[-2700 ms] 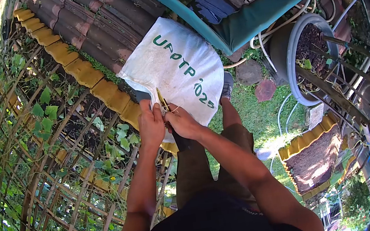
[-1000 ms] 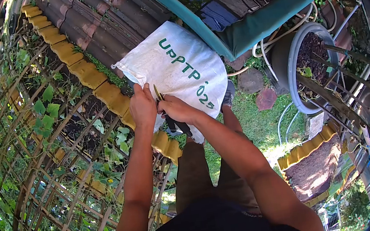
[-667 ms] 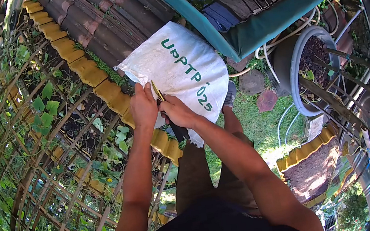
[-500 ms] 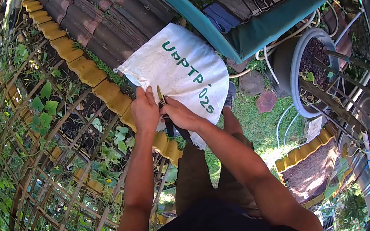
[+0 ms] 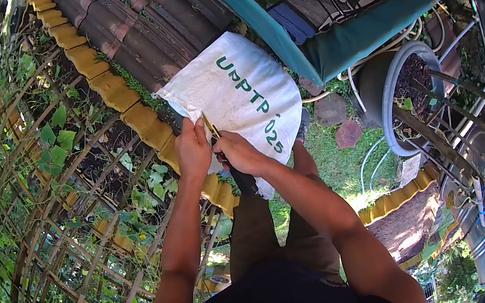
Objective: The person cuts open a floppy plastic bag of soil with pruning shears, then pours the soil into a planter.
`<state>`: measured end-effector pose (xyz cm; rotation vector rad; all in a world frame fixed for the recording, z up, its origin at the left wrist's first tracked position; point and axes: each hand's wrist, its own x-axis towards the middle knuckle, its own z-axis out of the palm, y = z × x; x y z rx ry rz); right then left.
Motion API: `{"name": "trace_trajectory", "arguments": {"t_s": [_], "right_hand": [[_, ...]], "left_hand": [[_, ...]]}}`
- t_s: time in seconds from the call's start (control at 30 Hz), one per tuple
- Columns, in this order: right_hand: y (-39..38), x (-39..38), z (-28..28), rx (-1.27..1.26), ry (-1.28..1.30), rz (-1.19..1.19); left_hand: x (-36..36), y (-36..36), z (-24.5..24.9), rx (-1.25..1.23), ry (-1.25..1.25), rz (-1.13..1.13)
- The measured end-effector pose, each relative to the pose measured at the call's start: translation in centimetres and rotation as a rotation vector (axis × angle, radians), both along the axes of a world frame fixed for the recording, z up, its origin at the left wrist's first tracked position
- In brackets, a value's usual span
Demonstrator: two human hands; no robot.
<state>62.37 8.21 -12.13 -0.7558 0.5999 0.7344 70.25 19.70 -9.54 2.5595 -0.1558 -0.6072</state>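
A white woven sack (image 5: 235,97) with green printed letters and numbers lies spread in front of my legs. My left hand (image 5: 194,149) pinches the near left edge of the sack between thumb and fingers. In my right hand (image 5: 237,152), just beside it, is a cutting tool (image 5: 210,125) with a slim gold-coloured blade and a dark grip. Its tip points up and left, right at the folded sack edge by my left fingertips. My right fingers hide most of the grip, and I cannot tell whether it is a knife or scissors.
Brown roof tiles (image 5: 146,38) are stacked beyond the sack, and a yellow tile border (image 5: 117,95) runs along the left. Left of it stands a bamboo lattice (image 5: 75,237) with vines. A green-edged tarp (image 5: 358,45) and a large grey pot (image 5: 393,99) are at the right.
The blade has tilted leftward and its tip now meets the sack edge by my left fingers. Both hands have shifted slightly right and down.
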Motion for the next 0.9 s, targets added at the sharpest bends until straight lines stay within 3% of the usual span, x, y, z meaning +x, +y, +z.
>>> {"name": "trace_trajectory", "arguments": {"t_s": [0.07, 0.17, 0.27, 0.47, 0.57, 0.67, 0.77, 0.9], "right_hand": [[-0.3, -0.1, 0.4, -0.036, 0.0, 0.047], [0.2, -0.1, 0.8, -0.021, -0.073, -0.129], [0.7, 0.4, -1.5, -0.064, -0.156, -0.069], [1.5, -0.3, -1.9, -0.147, -0.108, 0.017], [0.4, -0.2, -0.2, -0.071, -0.014, 0.032], [0.2, -0.8, -0.7, -0.01, -0.127, -0.056], [-0.4, -0.4, 0.7, 0.136, 0.004, -0.063], [0.0, -0.7, 0.6, 0.125, -0.032, -0.037]], "left_hand": [[0.1, -0.1, 0.5, -0.009, 0.018, -0.005], [-0.2, 0.9, 0.3, -0.066, 0.045, -0.004], [-0.5, 0.5, 1.1, -0.109, 0.124, 0.095], [-0.5, 1.2, 0.6, -0.016, 0.133, 0.031], [-0.7, 0.8, 0.8, -0.103, 0.072, 0.013], [-0.3, 1.4, 1.1, -0.017, 0.162, 0.071], [-0.6, 2.4, 0.5, -0.05, 0.145, 0.045], [-1.1, 3.2, 0.3, -0.06, 0.125, 0.028]]}}
